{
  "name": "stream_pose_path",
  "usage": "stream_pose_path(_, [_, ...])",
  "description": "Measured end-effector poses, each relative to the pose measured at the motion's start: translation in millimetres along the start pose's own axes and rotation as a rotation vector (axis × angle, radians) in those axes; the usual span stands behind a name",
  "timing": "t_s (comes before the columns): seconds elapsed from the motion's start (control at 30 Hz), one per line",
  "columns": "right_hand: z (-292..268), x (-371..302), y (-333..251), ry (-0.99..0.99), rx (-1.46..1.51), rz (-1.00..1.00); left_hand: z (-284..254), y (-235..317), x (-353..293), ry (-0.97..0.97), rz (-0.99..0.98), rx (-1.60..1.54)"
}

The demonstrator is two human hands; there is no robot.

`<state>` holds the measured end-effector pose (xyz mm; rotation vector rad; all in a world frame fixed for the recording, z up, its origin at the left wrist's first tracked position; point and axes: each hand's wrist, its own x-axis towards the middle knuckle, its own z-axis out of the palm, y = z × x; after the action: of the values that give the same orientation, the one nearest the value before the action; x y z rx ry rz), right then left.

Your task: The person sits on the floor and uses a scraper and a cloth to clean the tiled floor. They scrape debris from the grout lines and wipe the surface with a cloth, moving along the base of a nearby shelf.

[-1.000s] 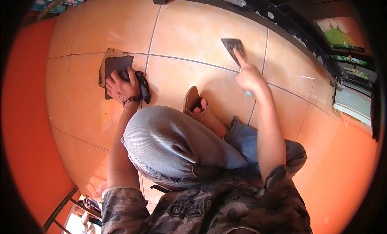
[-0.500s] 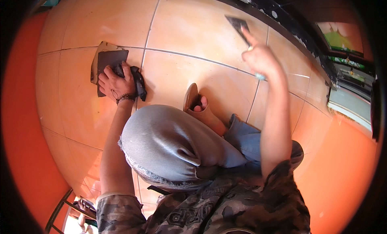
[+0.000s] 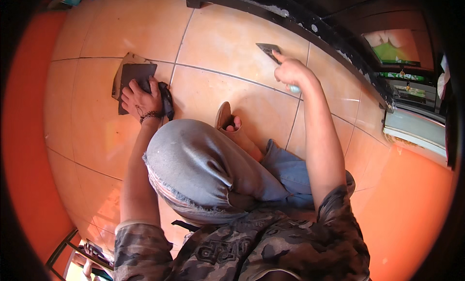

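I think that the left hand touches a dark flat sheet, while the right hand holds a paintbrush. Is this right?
Not quite: the head view shows the right hand holding a scraper with a flat blade, not a paintbrush. The left hand does touch a dark flat sheet.

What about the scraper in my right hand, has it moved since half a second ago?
Yes, the scraper has moved toward you, farther from the black furniture base.

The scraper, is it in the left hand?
No, the right hand holds the scraper, while the left hand lies over a dark sheet.
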<state>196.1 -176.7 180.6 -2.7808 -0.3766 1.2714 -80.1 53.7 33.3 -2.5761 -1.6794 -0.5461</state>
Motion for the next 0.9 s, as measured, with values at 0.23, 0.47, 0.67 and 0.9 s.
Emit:
stream_pose_path(0.23, [-20.4,-42.9,-12.9,0.146,0.179,-0.114,-3.2,-6.5,2.1,0.016,-0.008,0.042])
stream_pose_path(0.47, [-10.8,68.4,-8.6,0.07,-0.037,-0.076,-6.2,2.9,0.6,0.0,0.006,0.013])
stream_pose_path(0.67, [-8.1,55.2,-7.8,0.011,-0.02,-0.08,0.4,-1.6,3.2,0.038,-0.031,0.021])
stream_pose_path(0.9, [42.1,-41.3,29.2,0.123,-0.118,-0.077,-3.9,2.1,0.5,0.027,-0.005,0.019])
